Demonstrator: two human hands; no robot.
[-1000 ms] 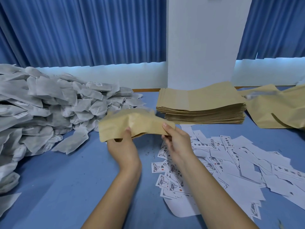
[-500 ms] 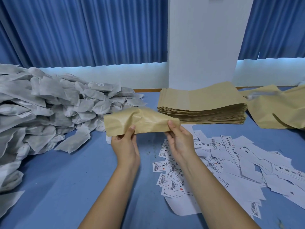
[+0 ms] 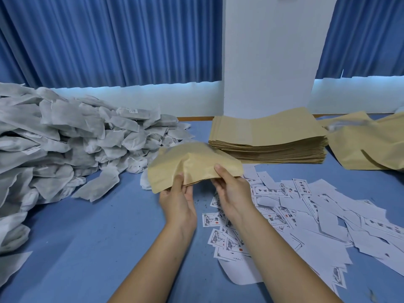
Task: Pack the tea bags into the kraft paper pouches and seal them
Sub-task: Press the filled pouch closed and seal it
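Got both hands on one kraft pouch (image 3: 192, 165), held up off the counter (image 3: 87, 237) mid-frame. Left hand (image 3: 178, 204) pinching the near edge, thumb on top and fingers curled underneath; right hand (image 3: 231, 193) pinching the same edge a bit further right, same way. Looks light and floppy, creased and puffed in the middle, so probably crumples with hardly any squeeze. No telling if filled or empty. Best to grip along that near edge out toward the corners and leave the belly alone. Smooth-looking paper too, so worth a firm pinch.

Further out: big heap of tea bags (image 3: 65, 145) to the left, soft and light by the look, easy to pluck off the near slope. Neat stack of flat pouches (image 3: 266, 136) just behind, loose pouches (image 3: 367, 149) far right, scattered paper labels (image 3: 306, 204) under the right forearm. Nothing obvious blocking the reach to the heap.
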